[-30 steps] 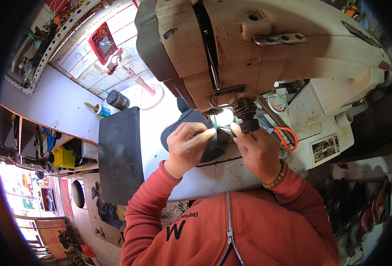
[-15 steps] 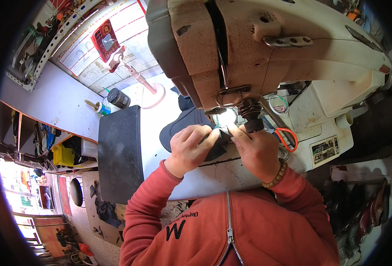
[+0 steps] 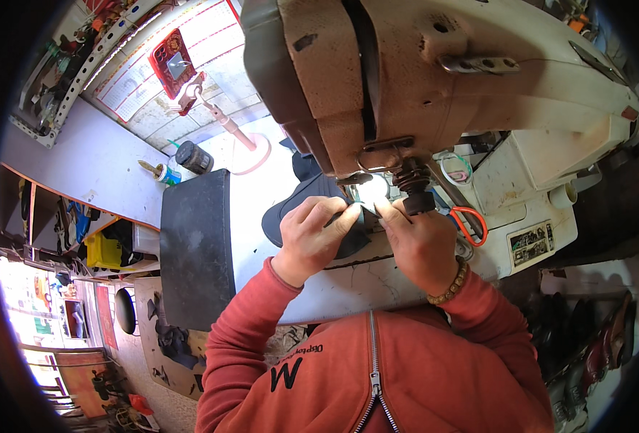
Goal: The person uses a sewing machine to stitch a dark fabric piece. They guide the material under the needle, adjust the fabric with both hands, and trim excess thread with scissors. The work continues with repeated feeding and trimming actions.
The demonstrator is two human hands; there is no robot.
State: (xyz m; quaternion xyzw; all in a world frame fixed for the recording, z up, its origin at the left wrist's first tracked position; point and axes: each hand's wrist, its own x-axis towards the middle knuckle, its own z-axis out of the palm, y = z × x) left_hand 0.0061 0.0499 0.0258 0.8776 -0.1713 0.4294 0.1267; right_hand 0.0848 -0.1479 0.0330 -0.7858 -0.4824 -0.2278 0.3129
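Note:
Both hands are close together under the head of a large, worn sewing machine (image 3: 399, 86), beside its bright lamp (image 3: 372, 190). My left hand (image 3: 309, 234) has thumb and forefinger pinched on the edge of a black material piece (image 3: 287, 215), flat with a curved outline, which spreads out to the left of the needle area. From the other side, my right hand (image 3: 420, 242) presses its fingertips together at the same piece's edge. The needle itself and the exact spot between the fingertips are hidden by the fingers and the machine.
Red-handled scissors (image 3: 471, 225) lie right of my right hand. A black mat (image 3: 197, 252) covers the table's left side. Behind it stand a dark jar (image 3: 194, 157), a small can with a brush (image 3: 166, 175), and a phone (image 3: 171, 63) on a pink stand (image 3: 251, 154).
Both hands have shifted very slightly to the right, still pinching the black piece. The view of the machine head has shifted a little too.

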